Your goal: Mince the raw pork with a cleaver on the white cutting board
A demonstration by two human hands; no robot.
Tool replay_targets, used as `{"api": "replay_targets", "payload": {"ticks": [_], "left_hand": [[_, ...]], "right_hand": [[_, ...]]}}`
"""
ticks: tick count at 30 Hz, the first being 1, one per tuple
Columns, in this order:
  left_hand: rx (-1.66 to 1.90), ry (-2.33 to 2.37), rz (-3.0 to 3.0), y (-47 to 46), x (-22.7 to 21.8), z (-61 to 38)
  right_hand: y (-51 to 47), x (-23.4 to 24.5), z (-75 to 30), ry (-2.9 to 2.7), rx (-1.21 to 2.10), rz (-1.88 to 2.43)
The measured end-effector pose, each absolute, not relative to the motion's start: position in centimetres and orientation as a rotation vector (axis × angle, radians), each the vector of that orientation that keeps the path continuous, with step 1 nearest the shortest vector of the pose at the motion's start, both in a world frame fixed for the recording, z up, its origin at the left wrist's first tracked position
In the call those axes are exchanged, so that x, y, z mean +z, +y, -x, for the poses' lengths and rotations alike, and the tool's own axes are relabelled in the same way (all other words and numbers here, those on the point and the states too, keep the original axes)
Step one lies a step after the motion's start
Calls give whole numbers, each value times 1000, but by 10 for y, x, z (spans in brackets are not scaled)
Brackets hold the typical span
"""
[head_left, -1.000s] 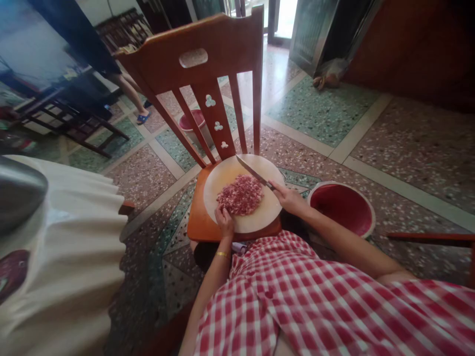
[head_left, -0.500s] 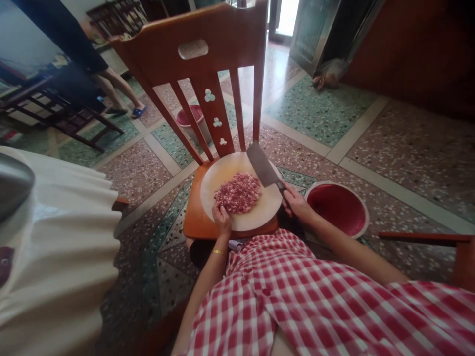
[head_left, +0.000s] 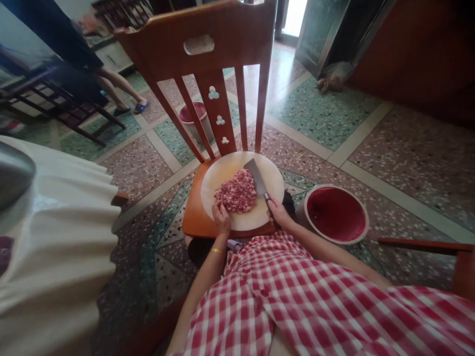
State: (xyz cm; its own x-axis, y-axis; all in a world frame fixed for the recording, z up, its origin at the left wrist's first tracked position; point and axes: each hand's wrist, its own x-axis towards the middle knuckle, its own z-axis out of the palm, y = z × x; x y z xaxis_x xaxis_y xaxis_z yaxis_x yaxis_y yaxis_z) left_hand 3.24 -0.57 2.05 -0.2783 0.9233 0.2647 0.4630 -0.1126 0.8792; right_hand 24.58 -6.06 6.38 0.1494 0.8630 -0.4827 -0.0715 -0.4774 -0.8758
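Note:
A heap of minced meat (head_left: 236, 192) lies on a round, pale cutting board (head_left: 211, 174), which rests on the seat of a wooden chair (head_left: 193, 217). My right hand (head_left: 279, 212) is closed round the dark handle of a cleaver (head_left: 256, 177). The cleaver's broad blade slants up and left, its edge against the right side of the meat. At the lower left of the board is my left hand (head_left: 221, 218), its fingers stretched out and touching the near edge of the heap; the fingertips are partly hidden.
A red-lined bucket (head_left: 365, 225) stands on the floor to my right, and another bucket (head_left: 203, 129) is behind the chair. A cloth-covered table (head_left: 70, 207) bearing a metal bowl (head_left: 15, 173) is at left. Farther back, a person (head_left: 70, 39) stands near a dark chair.
My right hand has drawn the cleaver left and lower, bringing the blade from the board's upper right to the meat's right side. The heap looks narrower. My left hand has barely moved.

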Motion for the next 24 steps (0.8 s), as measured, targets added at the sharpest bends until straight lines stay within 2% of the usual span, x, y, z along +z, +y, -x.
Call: {"api": "replay_targets", "payload": {"ticks": [7, 10, 13, 19, 21, 24], "left_hand": [[1367, 1720, -1538, -6, 17, -30], [1388, 1694, -1526, -7, 16, -29], [1394, 1673, -1504, -8, 15, -29], [1418, 1681, -1471, -9, 20, -31], [1429, 1680, -1456, -9, 20, -31], [1437, 1677, -1444, -9, 21, -30]], "right_hand": [[-45, 87, -248, -2121, 656, 1835], [-64, 88, -247, -2444, 474, 1882], [-78, 101, -253, -2418, 481, 1835], [-64, 174, -252, -1948, 585, 1464], [-54, 175, -242, -1859, 567, 1430], [-42, 145, -229, -1821, 692, 1519]]}}
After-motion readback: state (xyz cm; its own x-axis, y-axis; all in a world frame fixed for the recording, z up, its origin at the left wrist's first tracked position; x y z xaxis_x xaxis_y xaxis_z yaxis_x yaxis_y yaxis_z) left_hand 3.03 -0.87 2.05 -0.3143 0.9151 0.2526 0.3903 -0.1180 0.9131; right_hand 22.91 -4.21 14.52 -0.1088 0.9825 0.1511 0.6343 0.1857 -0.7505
